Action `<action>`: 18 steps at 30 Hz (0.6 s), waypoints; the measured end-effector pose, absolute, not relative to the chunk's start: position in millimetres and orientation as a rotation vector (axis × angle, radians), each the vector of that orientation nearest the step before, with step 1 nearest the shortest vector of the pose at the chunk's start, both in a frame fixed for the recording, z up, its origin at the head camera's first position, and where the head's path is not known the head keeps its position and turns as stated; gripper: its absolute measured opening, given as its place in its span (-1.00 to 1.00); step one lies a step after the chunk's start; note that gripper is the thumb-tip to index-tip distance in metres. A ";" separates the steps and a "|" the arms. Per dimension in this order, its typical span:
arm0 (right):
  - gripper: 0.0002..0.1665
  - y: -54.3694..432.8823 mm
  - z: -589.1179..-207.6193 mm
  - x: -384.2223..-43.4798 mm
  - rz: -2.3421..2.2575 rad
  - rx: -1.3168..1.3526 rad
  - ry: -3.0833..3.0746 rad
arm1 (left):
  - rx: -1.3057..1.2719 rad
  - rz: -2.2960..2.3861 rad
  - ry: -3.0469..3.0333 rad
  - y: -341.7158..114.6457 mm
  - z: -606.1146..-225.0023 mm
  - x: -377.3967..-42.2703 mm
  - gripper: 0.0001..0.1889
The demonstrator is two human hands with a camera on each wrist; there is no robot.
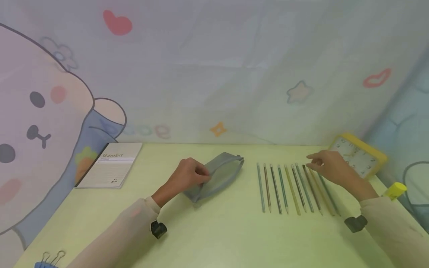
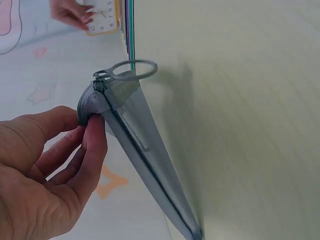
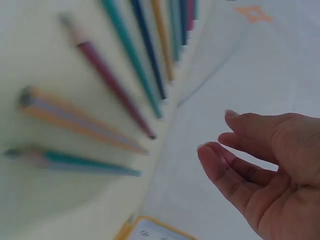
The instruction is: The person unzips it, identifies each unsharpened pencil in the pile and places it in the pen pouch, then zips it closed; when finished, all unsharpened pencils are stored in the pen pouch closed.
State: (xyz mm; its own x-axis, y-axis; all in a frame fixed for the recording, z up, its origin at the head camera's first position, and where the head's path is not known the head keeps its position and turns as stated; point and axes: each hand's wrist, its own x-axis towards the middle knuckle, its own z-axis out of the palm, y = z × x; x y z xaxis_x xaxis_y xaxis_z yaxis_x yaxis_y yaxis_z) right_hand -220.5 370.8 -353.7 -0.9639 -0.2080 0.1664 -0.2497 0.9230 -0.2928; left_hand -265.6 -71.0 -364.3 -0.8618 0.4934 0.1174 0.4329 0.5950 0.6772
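Note:
A grey zip pencil case (image 1: 219, 160) stands tilted near the middle of the table, its mouth gaping. My left hand (image 1: 191, 175) pinches its near edge between thumb and fingers. In the left wrist view, a ring pull (image 2: 132, 77) hangs at the zip end of the case. To its right lie several pencils (image 1: 283, 190) side by side in a row, tips mostly toward me. My right hand (image 1: 330, 167) hovers over the far ends of the rightmost pencils, fingers loosely bent with nothing between them. Blurred pencils (image 3: 115, 82) fan out beside that hand in the right wrist view.
A yellow-framed clock (image 1: 382, 158) stands behind my right hand. Beside my right sleeve is a yellow cylinder (image 1: 395, 190), partly covered. A notepad (image 1: 114, 163) lies at the back left, and a blue clip with wire loops (image 1: 45, 265) is at the lower left. A printed curtain (image 1: 214, 74) hangs behind.

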 end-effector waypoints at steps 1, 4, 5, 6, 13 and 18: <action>-0.54 375.4 -359.0 -219.5 0.450 0.356 -2.979 | 0.783 1.133 2.726 -71.3 -364.2 -264.8 -0.91; -0.60 383.0 -373.8 -216.0 0.406 0.358 -3.047 | 0.760 1.147 2.723 -72.8 -363.8 -263.7 -0.91; -0.66 384.0 -377.9 -214.9 0.387 0.360 -3.053 | 0.753 1.150 2.724 -73.2 -363.6 -263.7 -0.90; -0.69 385.0 -381.4 -214.1 0.366 0.358 -3.053 | 0.751 1.148 2.728 -73.4 -363.4 -263.8 -0.90; -0.58 386.6 -391.9 -214.0 0.405 0.282 -3.137 | 0.752 1.162 2.718 -73.7 -364.6 -265.6 -0.90; -0.73 378.6 -391.1 -214.1 0.434 0.226 -3.200 | 0.746 1.181 2.704 -74.7 -365.0 -266.7 -0.88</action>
